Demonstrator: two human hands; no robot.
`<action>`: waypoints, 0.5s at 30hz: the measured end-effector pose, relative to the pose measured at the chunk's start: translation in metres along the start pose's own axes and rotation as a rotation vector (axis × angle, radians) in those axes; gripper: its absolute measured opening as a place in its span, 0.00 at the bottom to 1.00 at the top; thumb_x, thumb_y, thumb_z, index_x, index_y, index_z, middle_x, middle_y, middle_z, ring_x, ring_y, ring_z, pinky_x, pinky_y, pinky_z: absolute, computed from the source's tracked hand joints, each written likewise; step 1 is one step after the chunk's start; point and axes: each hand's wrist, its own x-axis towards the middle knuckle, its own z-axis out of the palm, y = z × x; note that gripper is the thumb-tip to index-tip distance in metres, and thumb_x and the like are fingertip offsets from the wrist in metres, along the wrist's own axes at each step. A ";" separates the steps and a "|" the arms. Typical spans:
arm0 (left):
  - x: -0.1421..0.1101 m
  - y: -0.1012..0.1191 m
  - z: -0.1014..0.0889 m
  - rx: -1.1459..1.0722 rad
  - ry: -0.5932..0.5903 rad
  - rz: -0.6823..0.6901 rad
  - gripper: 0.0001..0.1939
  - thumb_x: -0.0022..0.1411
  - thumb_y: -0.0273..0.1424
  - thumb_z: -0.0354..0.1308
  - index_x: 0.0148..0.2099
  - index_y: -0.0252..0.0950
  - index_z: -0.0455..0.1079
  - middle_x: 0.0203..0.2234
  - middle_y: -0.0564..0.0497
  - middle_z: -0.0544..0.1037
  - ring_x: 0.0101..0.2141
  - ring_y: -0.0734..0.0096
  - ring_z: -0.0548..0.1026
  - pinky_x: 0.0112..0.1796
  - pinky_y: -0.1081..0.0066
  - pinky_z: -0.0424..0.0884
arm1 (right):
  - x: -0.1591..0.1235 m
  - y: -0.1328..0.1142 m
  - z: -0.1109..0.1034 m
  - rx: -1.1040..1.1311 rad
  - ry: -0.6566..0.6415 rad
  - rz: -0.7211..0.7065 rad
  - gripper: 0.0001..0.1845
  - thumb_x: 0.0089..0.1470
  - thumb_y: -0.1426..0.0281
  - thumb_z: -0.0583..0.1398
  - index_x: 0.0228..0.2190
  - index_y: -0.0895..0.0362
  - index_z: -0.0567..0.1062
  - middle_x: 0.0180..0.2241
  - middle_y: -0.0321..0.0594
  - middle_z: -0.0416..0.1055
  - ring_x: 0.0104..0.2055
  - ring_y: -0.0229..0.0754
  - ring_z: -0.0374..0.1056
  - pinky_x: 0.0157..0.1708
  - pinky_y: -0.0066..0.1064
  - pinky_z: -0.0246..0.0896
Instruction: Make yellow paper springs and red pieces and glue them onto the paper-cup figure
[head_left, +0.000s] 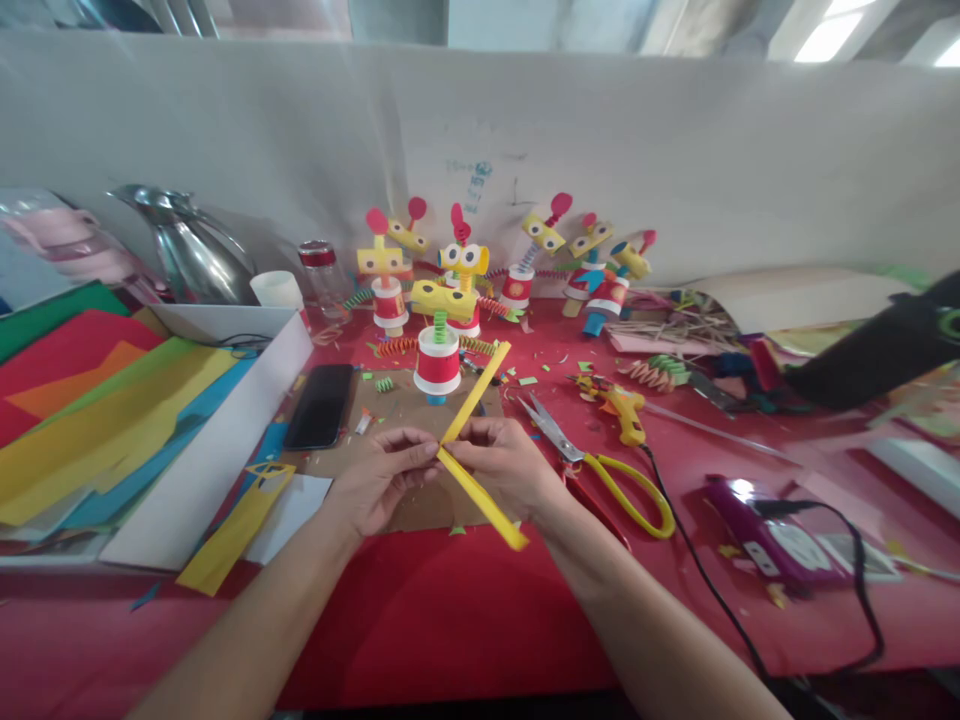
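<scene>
My left hand [382, 475] and my right hand [506, 465] meet over a brown cardboard sheet [409, 400] on the red table [450, 610]. Both pinch two yellow paper strips [480, 490] joined at a corner; one strip runs up toward a red-and-white paper cup figure [437, 362], the other runs down toward me. Fingers of both hands are closed on the strips at the joint.
Yellow-handled scissors [600, 470] lie right of my right hand, a yellow glue gun [622, 405] beyond. A black phone [320, 405] lies left. Coloured paper sheets [97, 410] fill a white box lid. Several paper figures [525, 265] stand at the back. A purple power strip [772, 535] is right.
</scene>
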 end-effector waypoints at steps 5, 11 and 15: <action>-0.001 0.000 0.002 0.109 -0.005 0.106 0.11 0.42 0.30 0.73 0.28 0.30 0.76 0.22 0.50 0.78 0.23 0.78 0.75 0.27 0.79 0.72 | -0.001 -0.002 0.000 0.003 0.018 0.026 0.08 0.40 0.65 0.67 0.23 0.57 0.78 0.23 0.34 0.74 0.25 0.35 0.66 0.26 0.27 0.59; -0.001 -0.007 0.007 0.148 0.099 0.291 0.09 0.48 0.31 0.70 0.30 0.33 0.75 0.23 0.53 0.77 0.26 0.80 0.73 0.30 0.80 0.69 | 0.001 -0.003 0.000 0.105 -0.076 0.019 0.11 0.37 0.63 0.70 0.25 0.56 0.79 0.24 0.34 0.76 0.29 0.36 0.71 0.34 0.29 0.65; -0.002 -0.011 0.010 0.071 0.145 0.403 0.09 0.49 0.32 0.69 0.32 0.34 0.74 0.26 0.55 0.76 0.27 0.80 0.72 0.33 0.78 0.69 | 0.001 0.002 0.003 0.210 -0.100 -0.050 0.18 0.33 0.64 0.73 0.31 0.54 0.79 0.32 0.36 0.78 0.36 0.39 0.73 0.43 0.33 0.67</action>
